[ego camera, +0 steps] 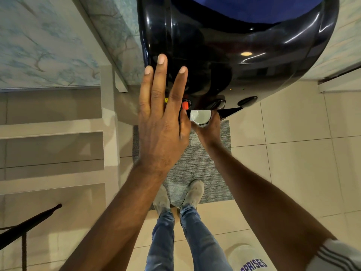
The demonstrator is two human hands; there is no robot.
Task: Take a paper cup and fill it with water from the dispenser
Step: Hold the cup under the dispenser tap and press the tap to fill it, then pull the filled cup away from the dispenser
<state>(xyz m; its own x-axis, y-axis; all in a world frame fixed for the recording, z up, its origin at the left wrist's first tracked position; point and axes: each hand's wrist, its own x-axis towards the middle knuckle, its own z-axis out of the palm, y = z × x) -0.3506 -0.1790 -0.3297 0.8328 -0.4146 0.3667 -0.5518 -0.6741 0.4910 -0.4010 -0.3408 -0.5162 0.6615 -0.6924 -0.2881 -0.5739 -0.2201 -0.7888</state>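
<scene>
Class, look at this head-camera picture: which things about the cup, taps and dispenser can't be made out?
Head view only:
- Cup: water level unreadable, too small; sides hidden by the right hand.
- Red tap: partly behind the left hand.
- Spouts: hidden under the dispenser front.
- Bottle: cut off at the top edge.

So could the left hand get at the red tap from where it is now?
Probably yes. The left hand is open and empty, fingers spread against the black dispenser, with the red tap just beside it. The right hand holds the paper cup further right, not blocking.
</scene>
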